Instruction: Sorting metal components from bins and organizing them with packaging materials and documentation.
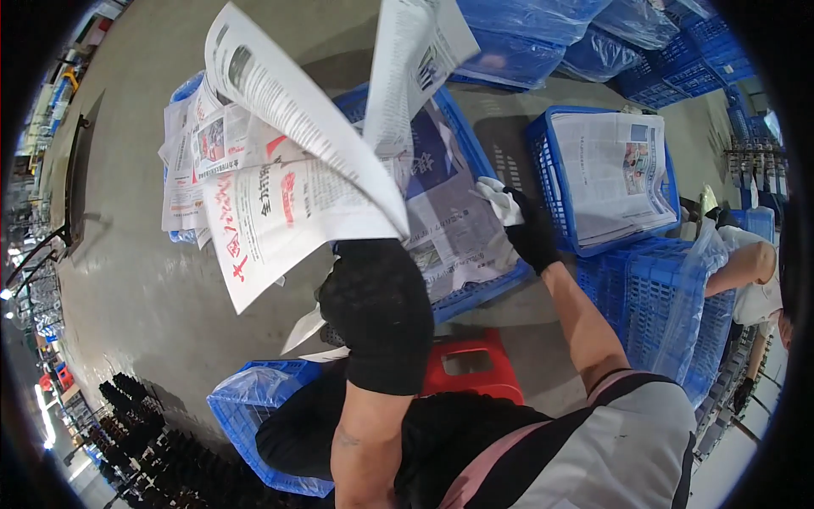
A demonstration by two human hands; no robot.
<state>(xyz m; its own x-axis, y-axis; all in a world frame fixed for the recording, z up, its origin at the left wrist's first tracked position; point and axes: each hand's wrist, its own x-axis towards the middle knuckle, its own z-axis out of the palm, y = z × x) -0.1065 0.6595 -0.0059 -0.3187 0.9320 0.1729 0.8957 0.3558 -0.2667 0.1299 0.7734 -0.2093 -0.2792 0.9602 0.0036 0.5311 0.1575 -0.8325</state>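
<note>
My left hand [373, 284], in black, is raised in the middle with newspaper sheets [280, 195] fanned out over it. They hide its fingers, but the sheets stand lifted in its grip. My right hand [530, 233], in a black glove, is over the right side of a blue crate [483, 299]. Something whitish and crumpled [502, 202] shows at its bent fingers; I cannot tell what it is. Printed newspaper [458, 220] lines that crate. More newspapers [182, 191] lie over another blue crate [180, 237] at the left.
Right of my hand stands a blue crate [553, 191] with a newspaper stack [606, 170]. Plastic-covered blue crates [517, 42] line the back. A crate stack [632, 288] and another person's arm [742, 270] are at the right. A red stool [487, 373] is beneath me.
</note>
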